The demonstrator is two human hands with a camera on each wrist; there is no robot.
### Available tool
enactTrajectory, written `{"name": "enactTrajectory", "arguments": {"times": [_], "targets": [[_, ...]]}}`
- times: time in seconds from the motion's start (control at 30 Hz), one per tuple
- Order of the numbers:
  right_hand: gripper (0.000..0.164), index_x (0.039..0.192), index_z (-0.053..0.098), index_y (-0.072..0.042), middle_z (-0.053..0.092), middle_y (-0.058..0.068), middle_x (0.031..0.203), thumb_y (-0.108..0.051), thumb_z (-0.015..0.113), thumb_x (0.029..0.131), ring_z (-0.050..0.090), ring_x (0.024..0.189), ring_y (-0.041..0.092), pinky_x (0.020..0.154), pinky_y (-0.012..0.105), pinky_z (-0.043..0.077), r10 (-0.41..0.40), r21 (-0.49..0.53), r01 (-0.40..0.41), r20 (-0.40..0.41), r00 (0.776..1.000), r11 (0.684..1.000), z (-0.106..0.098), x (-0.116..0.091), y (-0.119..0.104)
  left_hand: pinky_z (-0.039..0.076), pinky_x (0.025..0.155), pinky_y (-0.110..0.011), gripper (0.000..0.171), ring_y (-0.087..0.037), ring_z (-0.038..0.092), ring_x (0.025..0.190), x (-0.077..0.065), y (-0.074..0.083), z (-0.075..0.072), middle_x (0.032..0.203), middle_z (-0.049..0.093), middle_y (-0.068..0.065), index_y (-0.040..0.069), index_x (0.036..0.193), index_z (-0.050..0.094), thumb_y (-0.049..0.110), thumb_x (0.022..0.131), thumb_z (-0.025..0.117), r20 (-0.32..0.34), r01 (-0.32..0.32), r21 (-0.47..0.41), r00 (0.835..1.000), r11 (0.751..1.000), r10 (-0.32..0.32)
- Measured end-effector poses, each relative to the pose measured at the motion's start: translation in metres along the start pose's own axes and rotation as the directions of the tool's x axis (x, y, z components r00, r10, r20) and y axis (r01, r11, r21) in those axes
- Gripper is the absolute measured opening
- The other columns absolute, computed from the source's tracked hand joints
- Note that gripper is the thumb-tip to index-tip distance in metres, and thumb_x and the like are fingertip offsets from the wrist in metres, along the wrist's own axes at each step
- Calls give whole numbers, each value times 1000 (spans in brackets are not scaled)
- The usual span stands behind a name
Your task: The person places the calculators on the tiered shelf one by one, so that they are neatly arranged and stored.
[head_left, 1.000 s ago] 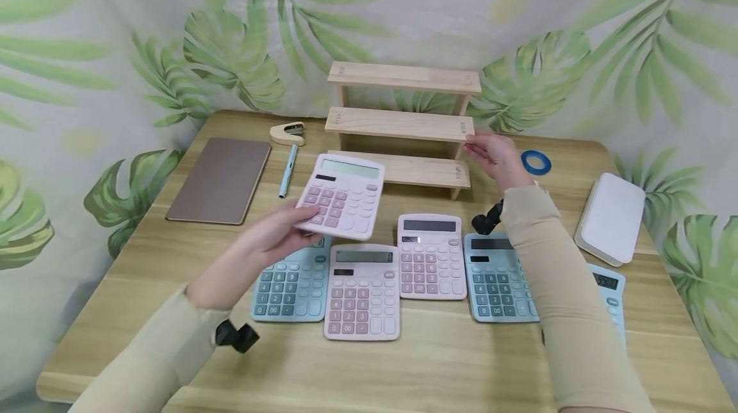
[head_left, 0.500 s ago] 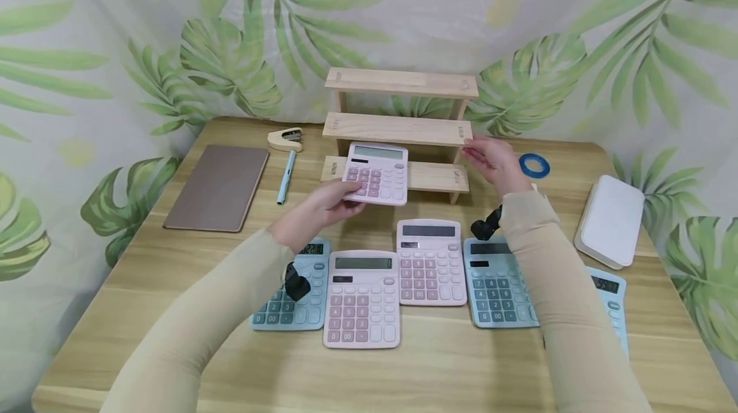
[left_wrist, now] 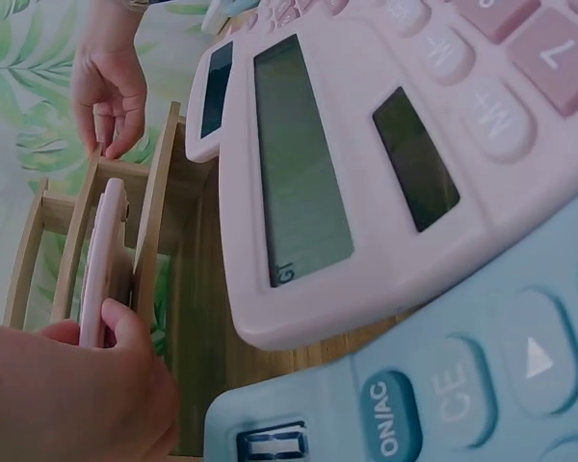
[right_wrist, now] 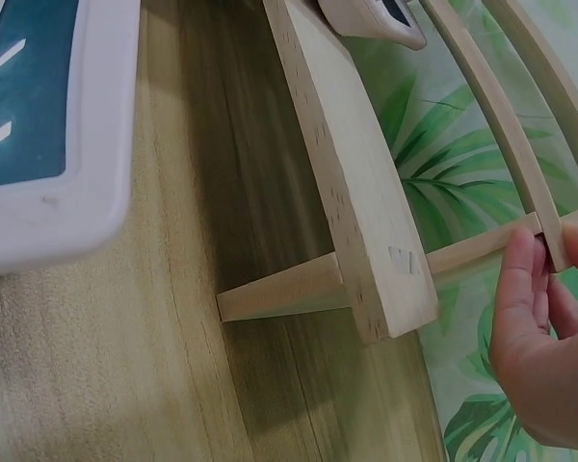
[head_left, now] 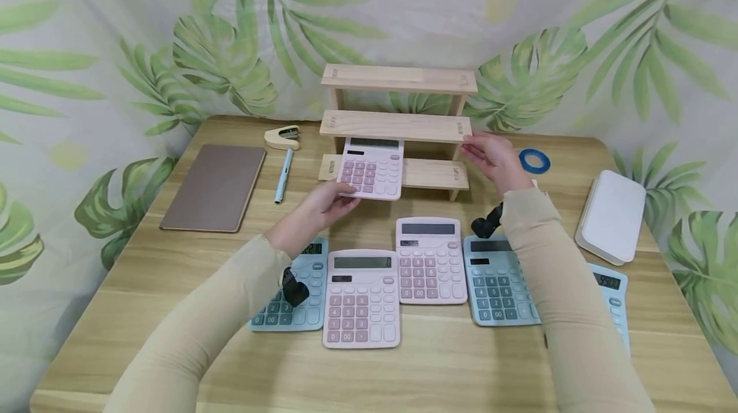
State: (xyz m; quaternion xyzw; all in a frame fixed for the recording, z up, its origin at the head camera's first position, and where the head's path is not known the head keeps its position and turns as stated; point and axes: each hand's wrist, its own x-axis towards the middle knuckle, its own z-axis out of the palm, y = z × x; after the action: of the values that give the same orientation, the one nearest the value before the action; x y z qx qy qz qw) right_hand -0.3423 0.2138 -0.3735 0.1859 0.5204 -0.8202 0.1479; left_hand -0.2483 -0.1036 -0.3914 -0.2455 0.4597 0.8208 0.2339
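Note:
In the head view my left hand [head_left: 319,209] pinches the near left corner of a pink calculator [head_left: 371,173], thumb on top. The calculator is over the bottom shelf [head_left: 435,174] of a three-step wooden rack [head_left: 398,125], its display end just under the middle board. The left wrist view shows this calculator [left_wrist: 100,250] edge-on between thumb and fingers. My right hand [head_left: 492,160] pinches the right end of the middle board; the right wrist view shows its fingertips [right_wrist: 525,252] at that board's end.
On the table in front lie two pink calculators [head_left: 362,298] and several blue ones [head_left: 498,291], partly covered by the sleeves. A brown notebook [head_left: 214,189], a blue pen [head_left: 284,176] and a stapler [head_left: 282,137] are left; blue tape [head_left: 534,161] and a white case [head_left: 612,216] are right.
My left hand has carried the pink calculator right and back from above the front row to the rack's bottom shelf, its far end slipping under the middle board. My right hand stays in place.

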Motion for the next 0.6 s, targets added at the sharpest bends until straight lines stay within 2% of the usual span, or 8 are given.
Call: {"name": "enactTrajectory", "arguments": {"times": [0.07,0.13,0.3,0.4,0.6], "targets": [[64,144,30,-6,65,1,74,3,57,86,64,73,11,85,20,56,4,-11,-4,2,1000,1000,0,0,-1,44,106,-24,40,-16,48,111,0,0,-1,111,48,-7,4,130,40,-5,90,45,-1,-17,-7,1000,1000,17],[64,144,30,-7,65,0,77,3,57,87,63,74,11,87,20,55,2,-24,-2,-1,1000,1000,0,-1,-1,45,105,-24,35,-17,49,110,2,-1,0,109,48,-7,3,124,44,-5,90,46,-25,-22,-26,999,999,22],[63,143,32,-8,65,0,80,2,58,86,63,76,11,88,20,55,-2,-35,2,-9,1000,999,0,-1,0,46,103,-22,36,-14,51,100,6,-3,3,106,49,-5,4,125,46,-6,90,47,-75,-27,-27,997,999,25],[63,143,33,-8,66,0,79,2,59,86,64,76,12,86,20,56,-1,-32,0,-11,1000,999,0,-1,0,47,102,-22,46,-15,51,104,6,-4,3,115,49,-7,4,136,40,-3,92,47,-89,-39,-22,995,999,37],[61,141,35,-6,67,1,74,2,59,85,65,73,12,85,21,56,-3,-11,2,-23,1000,1000,0,-1,2,46,104,-24,46,-21,48,123,10,-7,2,135,43,-13,2,136,40,-5,92,45,-124,-52,-36,991,998,47]]}}
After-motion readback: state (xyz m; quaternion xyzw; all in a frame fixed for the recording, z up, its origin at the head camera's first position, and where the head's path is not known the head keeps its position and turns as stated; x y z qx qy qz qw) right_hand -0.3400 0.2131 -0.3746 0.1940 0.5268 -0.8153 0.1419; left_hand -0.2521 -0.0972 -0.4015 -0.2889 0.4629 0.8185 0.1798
